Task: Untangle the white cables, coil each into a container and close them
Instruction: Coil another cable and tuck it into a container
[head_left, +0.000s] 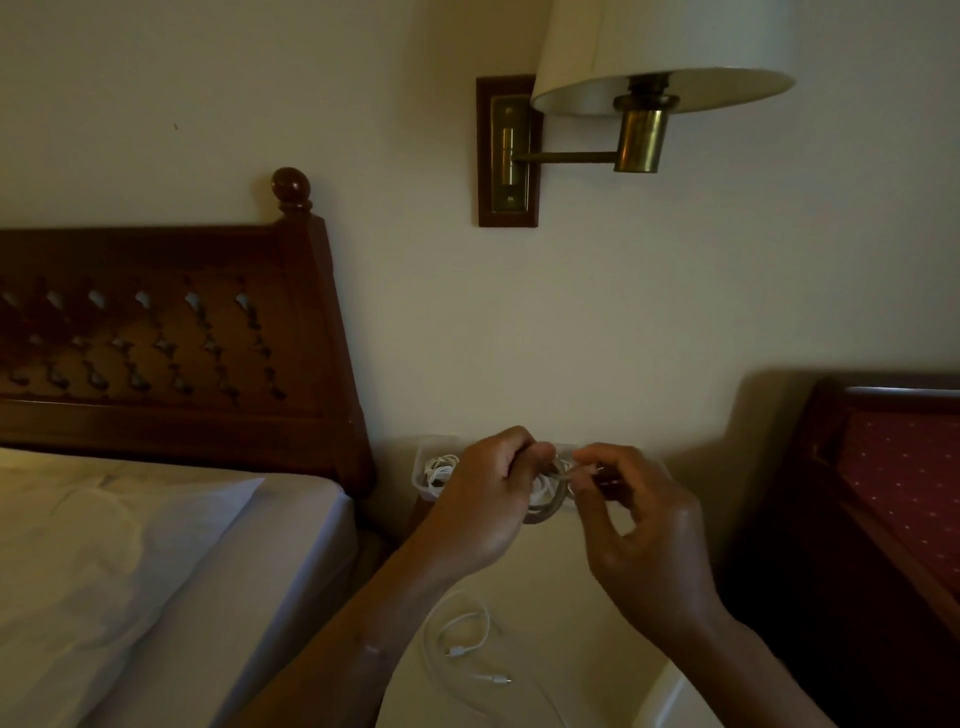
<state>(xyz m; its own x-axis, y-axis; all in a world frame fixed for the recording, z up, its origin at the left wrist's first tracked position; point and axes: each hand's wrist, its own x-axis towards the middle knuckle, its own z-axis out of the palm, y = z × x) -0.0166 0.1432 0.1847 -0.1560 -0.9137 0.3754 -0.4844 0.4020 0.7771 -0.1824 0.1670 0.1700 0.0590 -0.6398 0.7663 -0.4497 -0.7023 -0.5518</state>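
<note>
Head view shows a pale wall (623, 312) across the back, with a bed (130, 561) under a white sheet filling the lower left and its carved dark wooden headboard (171, 338) rising against the wall. At the right edge stands a dark wooden piece of furniture with red dotted upholstery (904, 478). A brass swing-arm wall lamp (639, 130) with a cream shade hangs above the centre. Between the bed and the red furniture sits a small pale table (561, 597), and both forearms reach over it from below. The left hand (483, 509) has its fingers curled round a coiled white cable (545, 493), held in the air above the table's far side. The right hand (644, 535), just beside it, pinches the same coil at its right edge between thumb and forefinger, the other fingers loosely bent. Behind the left hand, at the table's back left corner, a clear container (422, 486) stands open with another white cable (439, 467) bundled inside. Near the front of the table a third white cable (467, 639) lies loose in open loops, its connector ends showing.
</note>
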